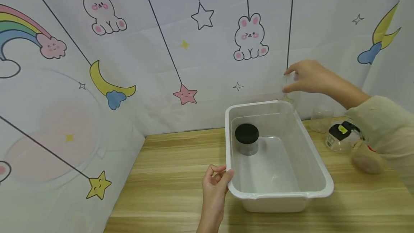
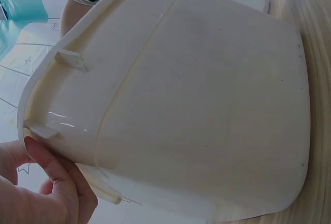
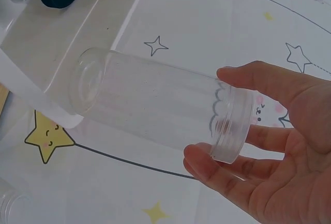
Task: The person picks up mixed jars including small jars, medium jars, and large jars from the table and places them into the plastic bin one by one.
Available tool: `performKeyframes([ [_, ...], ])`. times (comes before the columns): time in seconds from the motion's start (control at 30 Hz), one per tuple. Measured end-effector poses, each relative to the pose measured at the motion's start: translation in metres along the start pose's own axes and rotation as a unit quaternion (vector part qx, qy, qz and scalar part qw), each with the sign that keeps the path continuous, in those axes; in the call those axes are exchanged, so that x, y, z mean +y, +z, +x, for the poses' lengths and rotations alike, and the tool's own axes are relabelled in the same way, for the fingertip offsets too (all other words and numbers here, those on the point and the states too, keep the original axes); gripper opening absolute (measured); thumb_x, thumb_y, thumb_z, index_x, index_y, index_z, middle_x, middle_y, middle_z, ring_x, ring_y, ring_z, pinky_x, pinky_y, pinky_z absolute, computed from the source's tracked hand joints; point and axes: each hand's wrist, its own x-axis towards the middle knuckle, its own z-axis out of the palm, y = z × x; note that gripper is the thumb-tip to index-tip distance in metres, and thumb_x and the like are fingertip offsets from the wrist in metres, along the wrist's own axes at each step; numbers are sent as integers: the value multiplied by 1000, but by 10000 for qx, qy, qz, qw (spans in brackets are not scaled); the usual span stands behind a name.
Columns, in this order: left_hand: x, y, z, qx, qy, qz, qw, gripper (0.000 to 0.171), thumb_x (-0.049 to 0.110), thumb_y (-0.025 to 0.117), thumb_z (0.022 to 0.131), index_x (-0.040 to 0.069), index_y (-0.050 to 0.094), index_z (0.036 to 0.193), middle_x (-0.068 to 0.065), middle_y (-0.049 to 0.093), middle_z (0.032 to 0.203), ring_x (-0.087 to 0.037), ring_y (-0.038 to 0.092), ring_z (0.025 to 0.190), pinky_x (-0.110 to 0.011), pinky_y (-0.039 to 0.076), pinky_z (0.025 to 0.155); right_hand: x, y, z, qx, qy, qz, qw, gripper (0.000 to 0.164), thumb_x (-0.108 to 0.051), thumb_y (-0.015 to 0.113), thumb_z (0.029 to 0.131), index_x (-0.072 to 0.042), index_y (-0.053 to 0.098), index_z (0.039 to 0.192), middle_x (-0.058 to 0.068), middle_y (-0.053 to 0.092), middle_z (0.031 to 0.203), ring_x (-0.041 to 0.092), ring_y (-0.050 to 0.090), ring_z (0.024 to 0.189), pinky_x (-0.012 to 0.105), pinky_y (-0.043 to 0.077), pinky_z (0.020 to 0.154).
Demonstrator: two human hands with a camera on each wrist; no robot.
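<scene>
A white plastic basin (image 1: pixel 281 196) stands on the wooden table, and my left hand (image 1: pixel 214 190) pinches its rim at the near left. From below, the left wrist view shows thumb and fingers of this left hand (image 2: pixel 57 188) at the basin's lip. My right hand (image 1: pixel 310 76), raised above the far right corner, grips a clear cylindrical jar (image 3: pixel 155 100) around its translucent lid. This jar is tilted, its base pointing down to the basin's corner and overlapping the rim in the right wrist view. Inside the basin, a clear jar with a black lid (image 1: pixel 247 134) stands upright by the left wall.
Right of the basin, a clear container (image 1: pixel 320 119), a black-topped clear container (image 1: pixel 339 137) and a rounded clear container (image 1: pixel 367 163) sit on the table (image 1: pixel 168 175), partly behind the right sleeve (image 1: pixel 385 128). A patterned cloth (image 1: pixel 155 114) hangs along the back and left.
</scene>
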Motion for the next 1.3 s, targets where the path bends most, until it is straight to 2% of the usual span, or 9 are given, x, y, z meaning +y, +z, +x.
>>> performKeyframes([
  [0.17,0,0,0,13,-8,1,10000,21,-4,66,87,-8,52,102,-9,68,88,-16,66,84,-28,57,72,-4,5,2,4,-135,100,9999,59,-26,78,85,12,58,125,32,62,115,43,60,102,56,53,79],
  [0.37,0,0,-1,1,-22,21,10000,22,-4,67,88,-8,51,103,-9,67,89,-17,66,84,-29,56,73,-7,11,5,-2,-220,190,9996,57,-23,79,84,13,58,123,27,64,103,36,59,90,49,53,70],
  [0.73,1,-1,0,-33,-36,138,9999,18,-1,68,88,-1,53,99,-10,67,92,-17,65,86,-31,56,75,-5,29,13,-57,-268,140,9995,56,-21,81,79,14,59,117,21,64,91,31,58,81,50,50,73],
  [0.97,1,-2,1,-35,-33,172,9998,18,-1,68,87,-2,54,98,-12,68,92,-17,66,85,-29,56,74,-7,41,15,-157,-244,155,9995,54,-21,81,79,12,59,115,25,63,99,34,59,83,51,51,74],
  [1.3,1,-1,1,-5,-62,178,9998,19,-1,68,87,-5,53,99,-10,68,90,-17,65,84,-27,55,73,-10,54,18,-207,-348,186,9990,51,-20,80,78,12,59,112,19,62,91,34,55,81,52,49,77],
])
